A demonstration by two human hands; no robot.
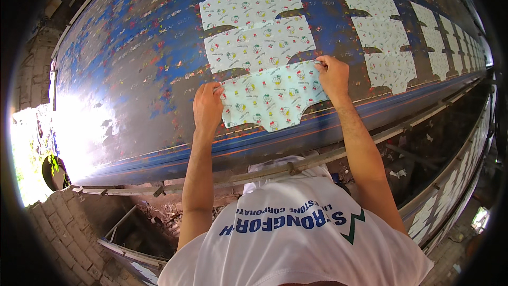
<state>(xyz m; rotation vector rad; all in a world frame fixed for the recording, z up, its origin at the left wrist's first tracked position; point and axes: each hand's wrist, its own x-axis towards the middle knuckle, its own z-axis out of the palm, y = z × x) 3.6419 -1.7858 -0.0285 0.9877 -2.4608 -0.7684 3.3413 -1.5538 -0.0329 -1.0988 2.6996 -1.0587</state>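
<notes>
A pale printed fabric piece (pixel 272 95), cut to a narrow tab at its lower edge, lies near the front edge of the long table (pixel 121 74). My left hand (pixel 208 107) pinches its upper left corner. At the upper right corner, the fingers of my right hand (pixel 333 75) are closed on the same piece. Its top edge meets a second fabric piece (pixel 259 45) of the same print, and beyond that lies a third fabric piece (pixel 251 6). These two lie flat, with curved cut-outs at their sides.
To the right, more columns of printed fabric pieces (pixel 383 37) run along the table. Blue and multicoloured stains cover its dark surface. A metal rail (pixel 254 176) follows the near edge. Another table with pale pieces (pixel 450 190) stands at the lower right, and a brick surface (pixel 71 233) at lower left.
</notes>
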